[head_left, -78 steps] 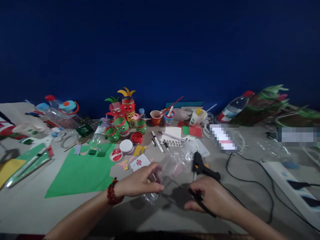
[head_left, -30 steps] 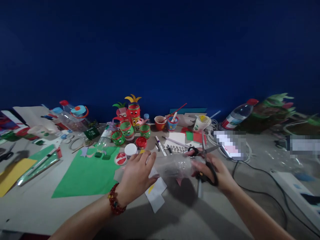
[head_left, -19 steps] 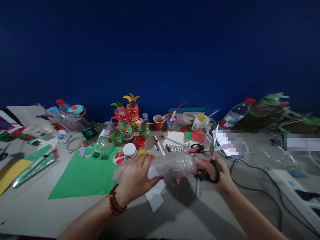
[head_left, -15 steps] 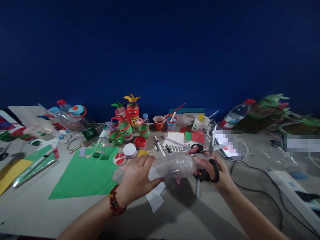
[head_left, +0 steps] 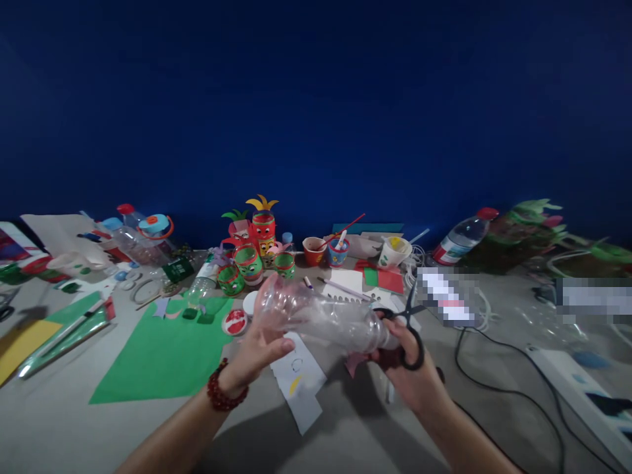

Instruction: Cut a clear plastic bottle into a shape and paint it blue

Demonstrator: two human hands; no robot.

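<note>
A clear plastic bottle [head_left: 336,322] lies sideways in the air between my two hands, above the table. My left hand [head_left: 254,352] wears a red bead bracelet [head_left: 224,388] and grips the wide end; its fingers are partly hidden behind the clear plastic. At the neck end, my right hand [head_left: 407,368] closes round the bottle and also holds black-handled scissors [head_left: 419,359], whose blades stand apart and point up and away. Under the bottle lies a white paper [head_left: 299,382] with small drawings. A pink paper scrap [head_left: 353,364] rests close to my right hand.
A green sheet [head_left: 162,355] covers the table on the left. Decorated cups [head_left: 247,261] and paint cups [head_left: 313,250] line the back. At right are a phone [head_left: 447,296], black cables [head_left: 508,388], a power strip [head_left: 577,395] and a red-capped bottle [head_left: 464,237].
The bottle has turned and its wide end has risen to the left. My left hand has shifted left along it. The scissors have tilted, and more of the drawn paper shows.
</note>
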